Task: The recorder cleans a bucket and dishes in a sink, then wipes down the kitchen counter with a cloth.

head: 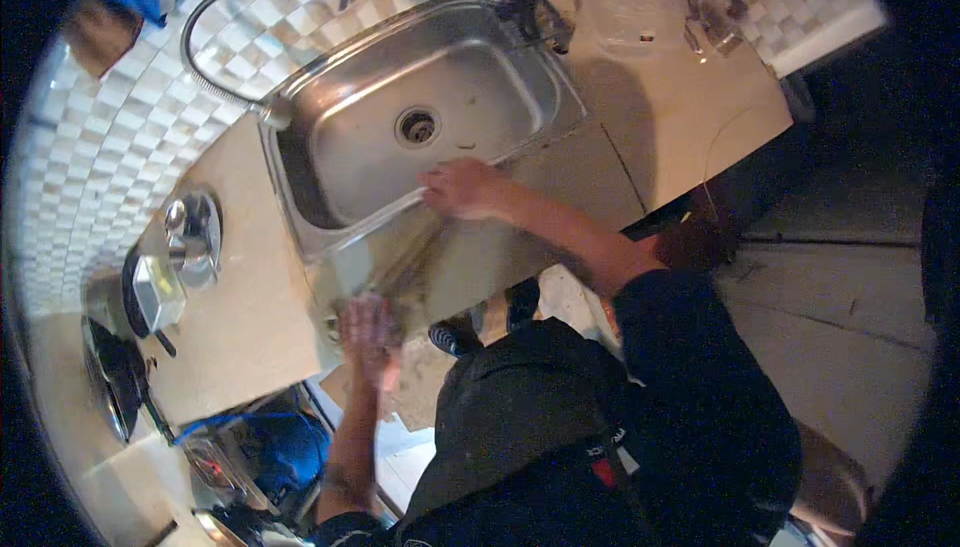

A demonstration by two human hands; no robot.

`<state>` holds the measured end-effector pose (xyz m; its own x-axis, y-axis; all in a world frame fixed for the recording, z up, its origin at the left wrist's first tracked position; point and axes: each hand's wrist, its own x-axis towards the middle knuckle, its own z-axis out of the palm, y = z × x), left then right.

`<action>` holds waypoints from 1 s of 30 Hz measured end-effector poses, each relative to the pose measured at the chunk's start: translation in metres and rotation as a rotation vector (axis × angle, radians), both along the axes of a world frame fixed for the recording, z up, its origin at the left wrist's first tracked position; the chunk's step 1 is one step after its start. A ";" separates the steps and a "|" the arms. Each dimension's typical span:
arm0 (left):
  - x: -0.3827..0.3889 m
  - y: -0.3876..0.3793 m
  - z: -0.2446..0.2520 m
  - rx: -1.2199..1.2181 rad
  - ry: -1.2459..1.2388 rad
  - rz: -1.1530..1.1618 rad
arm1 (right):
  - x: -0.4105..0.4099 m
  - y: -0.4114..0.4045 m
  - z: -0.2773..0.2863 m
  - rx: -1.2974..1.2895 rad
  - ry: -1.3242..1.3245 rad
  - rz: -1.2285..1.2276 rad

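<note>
A stainless steel sink [442, 89] with a round drain [418, 127] is set into the beige countertop [255, 307] before me. My right hand [465, 188] reaches across to the sink's near rim, its fingers curled down. Whether something small is under those fingers is hidden. My left hand [367, 325], slightly blurred, lies with fingers extended at the counter's near edge, left of my body, and nothing shows in it. Between the two hands runs a greyish, shiny strip of counter [457, 254] with a streaked surface.
A spring-hose faucet [202, 59] arches at the sink's back left. Metal dishes [193, 239] and a clear plastic container [160, 292] stand on the left counter. Back right are a translucent tub [632, 18] and dark utensils [529, 10]. Below left sits a blue item [289, 449].
</note>
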<state>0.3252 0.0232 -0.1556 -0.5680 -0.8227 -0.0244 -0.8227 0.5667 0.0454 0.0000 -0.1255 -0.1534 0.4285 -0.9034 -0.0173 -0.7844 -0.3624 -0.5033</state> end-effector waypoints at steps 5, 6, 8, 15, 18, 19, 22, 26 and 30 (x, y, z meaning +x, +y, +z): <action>-0.015 0.010 0.035 0.097 0.154 0.127 | 0.029 0.000 -0.009 -0.477 -0.098 0.198; -0.028 0.019 0.038 0.078 0.199 0.157 | 0.017 -0.002 -0.006 -0.118 0.058 0.173; -0.056 0.009 0.036 0.189 0.481 0.061 | -0.017 0.015 0.033 0.072 0.072 -0.094; -0.203 -0.009 0.017 0.195 0.432 -0.313 | -0.205 0.042 0.020 -0.258 0.705 -0.318; -0.181 0.002 -0.003 0.102 0.597 -0.254 | -0.191 0.042 0.013 -0.435 0.693 -0.229; -0.154 0.004 -0.003 0.095 0.588 -0.226 | -0.169 0.034 0.019 -0.442 0.677 -0.205; -0.055 0.011 0.012 0.098 0.343 -0.113 | -0.065 0.031 0.053 0.028 0.595 -0.113; 0.077 0.015 0.025 0.135 0.284 0.094 | 0.086 0.007 0.049 0.146 0.354 0.006; 0.224 -0.005 -0.010 0.025 0.116 0.189 | 0.210 -0.003 0.010 -0.170 0.228 0.197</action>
